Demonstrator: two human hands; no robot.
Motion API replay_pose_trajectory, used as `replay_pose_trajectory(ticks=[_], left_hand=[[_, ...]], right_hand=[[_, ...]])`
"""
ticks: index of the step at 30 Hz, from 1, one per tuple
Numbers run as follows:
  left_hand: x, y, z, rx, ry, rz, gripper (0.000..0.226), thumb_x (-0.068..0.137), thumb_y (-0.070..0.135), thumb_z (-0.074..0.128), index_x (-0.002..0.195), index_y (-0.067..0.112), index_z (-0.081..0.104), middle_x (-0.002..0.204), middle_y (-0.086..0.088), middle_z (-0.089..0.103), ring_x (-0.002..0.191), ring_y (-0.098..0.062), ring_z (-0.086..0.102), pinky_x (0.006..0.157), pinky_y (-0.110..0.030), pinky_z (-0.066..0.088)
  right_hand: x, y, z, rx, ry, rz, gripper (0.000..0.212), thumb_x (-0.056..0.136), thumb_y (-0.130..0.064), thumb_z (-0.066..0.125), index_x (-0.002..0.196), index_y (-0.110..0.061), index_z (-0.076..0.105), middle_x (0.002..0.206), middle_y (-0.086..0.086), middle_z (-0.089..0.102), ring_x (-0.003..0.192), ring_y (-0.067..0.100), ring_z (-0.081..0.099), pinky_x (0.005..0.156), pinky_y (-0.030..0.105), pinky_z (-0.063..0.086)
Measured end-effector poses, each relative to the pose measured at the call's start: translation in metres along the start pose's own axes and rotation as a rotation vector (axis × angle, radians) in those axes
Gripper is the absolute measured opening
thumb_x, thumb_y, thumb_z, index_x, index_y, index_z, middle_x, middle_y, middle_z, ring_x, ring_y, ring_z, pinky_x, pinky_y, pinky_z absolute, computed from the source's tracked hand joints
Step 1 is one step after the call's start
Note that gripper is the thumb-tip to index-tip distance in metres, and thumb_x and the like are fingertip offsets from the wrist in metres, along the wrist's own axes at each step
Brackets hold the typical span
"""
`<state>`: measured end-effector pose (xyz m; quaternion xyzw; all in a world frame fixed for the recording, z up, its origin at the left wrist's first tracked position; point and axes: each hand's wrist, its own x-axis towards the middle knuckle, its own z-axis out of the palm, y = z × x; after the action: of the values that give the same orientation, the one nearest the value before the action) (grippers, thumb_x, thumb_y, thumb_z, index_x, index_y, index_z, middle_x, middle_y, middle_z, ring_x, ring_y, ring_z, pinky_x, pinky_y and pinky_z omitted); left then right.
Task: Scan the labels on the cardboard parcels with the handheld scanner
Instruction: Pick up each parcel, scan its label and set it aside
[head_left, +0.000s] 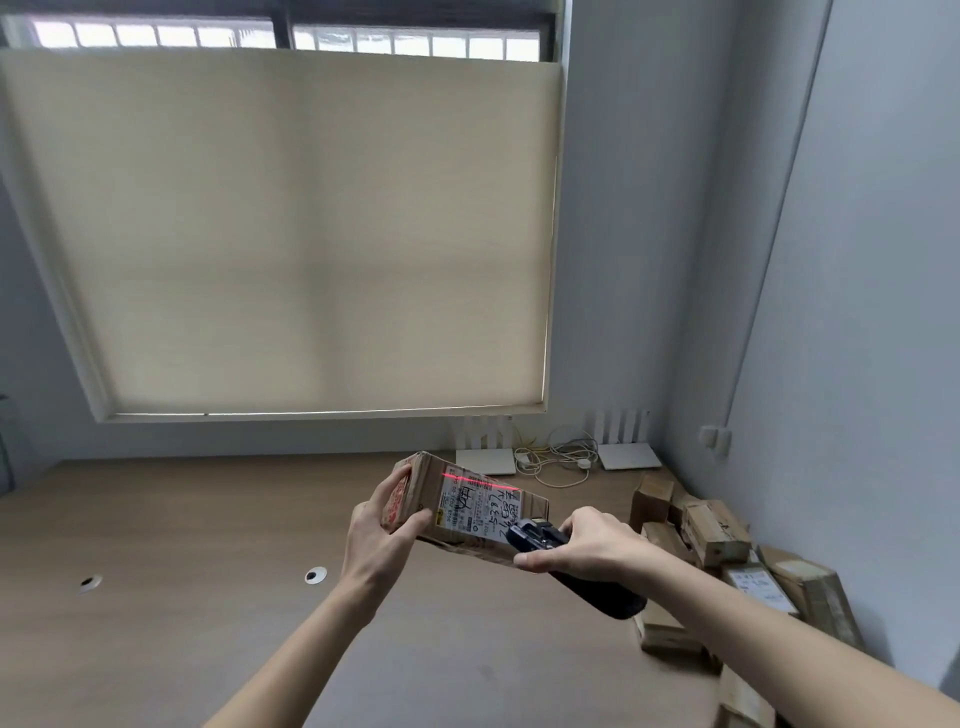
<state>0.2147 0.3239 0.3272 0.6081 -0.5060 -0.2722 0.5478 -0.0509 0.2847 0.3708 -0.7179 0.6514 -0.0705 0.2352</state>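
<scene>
Seeing my left hand pinching the small brown cardboard parcel, right hand wrapped around the black handheld scanner; red line sits at the white label's far edge (misread likely if the box tilts).

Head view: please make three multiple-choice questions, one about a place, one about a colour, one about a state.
1. Where does the pile of parcels lie?
A. by the right wall
B. under the window
C. on a shelf

2. What colour is the scan line on the label?
A. green
B. red
C. blue

3. How is the held parcel kept?
A. flat on the table
B. lifted in the left hand
C. leaning on the pile

Key: 1 A, stacked along the right wall; 2 B, a red streak crosses the label; 3 B, left hand grips its end while the right hand aims the scanner.
</scene>
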Motion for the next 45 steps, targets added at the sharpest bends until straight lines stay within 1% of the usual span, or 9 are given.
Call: replay_pose_trajectory(ticks=[4, 9, 14, 20, 26, 29, 35, 37, 45], left_hand=[[-0.012, -0.005, -0.028, -0.014, 0.054, -0.033, 0.062, 0.084, 0.020, 0.077, 0.133, 0.051, 0.056, 0.126, -0.008, 0.060, 0.115, -0.020, 0.061, 0.107, -0.044, 0.048], [-0.033, -0.015, -0.077, -0.109, 0.137, -0.080, 0.056, 0.086, 0.015, 0.076, 0.123, 0.054, 0.059, 0.119, 0.001, 0.070, 0.113, -0.014, 0.066, 0.099, -0.041, 0.054], [-0.061, -0.029, -0.138, -0.176, 0.277, -0.185, 0.054, 0.089, 0.020, 0.073, 0.134, 0.046, 0.055, 0.119, -0.003, 0.072, 0.110, -0.019, 0.068, 0.098, -0.039, 0.053], [-0.110, -0.045, -0.219, -0.187, 0.496, -0.295, 0.050, 0.096, 0.028, 0.064, 0.139, 0.046, 0.049, 0.110, 0.000, 0.073, 0.099, -0.014, 0.070, 0.081, -0.032, 0.054], [-0.188, -0.053, -0.303, -0.086, 0.696, -0.357, 0.053, 0.099, 0.027, 0.060, 0.148, 0.035, 0.040, 0.136, -0.007, 0.061, 0.122, -0.026, 0.060, 0.110, -0.052, 0.044], [-0.230, -0.058, -0.348, -0.019, 0.772, -0.394, 0.056, 0.098, 0.027, 0.063, 0.149, 0.029, 0.041, 0.141, -0.010, 0.056, 0.128, -0.029, 0.054, 0.113, -0.051, 0.040], [-0.313, -0.071, -0.435, 0.009, 0.905, -0.472, 0.056, 0.092, 0.022, 0.069, 0.142, 0.028, 0.044, 0.138, -0.013, 0.056, 0.123, -0.029, 0.054, 0.109, -0.043, 0.041], [-0.340, -0.076, -0.468, -0.010, 0.941, -0.498, 0.058, 0.090, 0.018, 0.072, 0.140, 0.030, 0.044, 0.139, -0.019, 0.056, 0.126, -0.034, 0.055, 0.112, -0.049, 0.040], [-0.430, -0.097, -0.593, -0.005, 1.092, -0.484, 0.074, 0.088, 0.029, 0.076, 0.151, 0.038, 0.037, 0.161, -0.004, 0.033, 0.145, -0.029, 0.034, 0.116, -0.054, 0.033]], right_hand=[[-0.010, -0.020, 0.010, 0.063, -0.045, -0.058, 0.095, 0.042, -0.094, 0.073, 0.092, -0.013, 0.075, 0.092, -0.001, 0.077, 0.092, 0.020, 0.072, 0.084, 0.035, 0.057], [-0.013, -0.055, 0.035, 0.128, -0.010, -0.143, 0.071, 0.048, -0.085, 0.082, 0.086, -0.025, 0.072, 0.091, -0.007, 0.075, 0.092, 0.016, 0.071, 0.088, 0.036, 0.058], [-0.014, -0.107, 0.064, 0.155, 0.055, -0.240, 0.078, 0.047, -0.086, 0.079, 0.106, -0.038, 0.063, 0.106, -0.012, 0.071, 0.102, 0.017, 0.067, 0.087, 0.032, 0.054], [-0.024, -0.184, 0.111, 0.216, -0.037, -0.428, 0.073, 0.057, -0.080, 0.079, 0.114, -0.039, 0.062, 0.108, -0.012, 0.071, 0.102, 0.018, 0.067, 0.085, 0.031, 0.053], [-0.069, -0.267, 0.173, 0.305, -0.190, -0.618, 0.071, 0.047, -0.081, 0.071, 0.106, -0.042, 0.058, 0.100, -0.018, 0.070, 0.096, 0.014, 0.067, 0.079, 0.030, 0.051], [-0.096, -0.308, 0.203, 0.275, -0.258, -0.701, 0.071, 0.054, -0.076, 0.076, 0.112, -0.038, 0.062, 0.104, -0.015, 0.072, 0.096, 0.015, 0.068, 0.079, 0.030, 0.053], [-0.155, -0.397, 0.261, 0.227, -0.345, -0.816, 0.084, 0.039, -0.082, 0.065, 0.110, -0.037, 0.065, 0.102, -0.014, 0.073, 0.094, 0.014, 0.069, 0.083, 0.033, 0.058], [-0.177, -0.429, 0.284, 0.217, -0.370, -0.848, 0.079, 0.043, -0.082, 0.068, 0.107, -0.035, 0.065, 0.098, -0.015, 0.072, 0.091, 0.013, 0.069, 0.081, 0.032, 0.058], [-0.270, -0.548, 0.373, 0.165, -0.455, -1.004, 0.054, 0.057, -0.070, 0.083, 0.089, -0.030, 0.066, 0.084, -0.012, 0.072, 0.080, 0.010, 0.069, 0.073, 0.032, 0.056]])
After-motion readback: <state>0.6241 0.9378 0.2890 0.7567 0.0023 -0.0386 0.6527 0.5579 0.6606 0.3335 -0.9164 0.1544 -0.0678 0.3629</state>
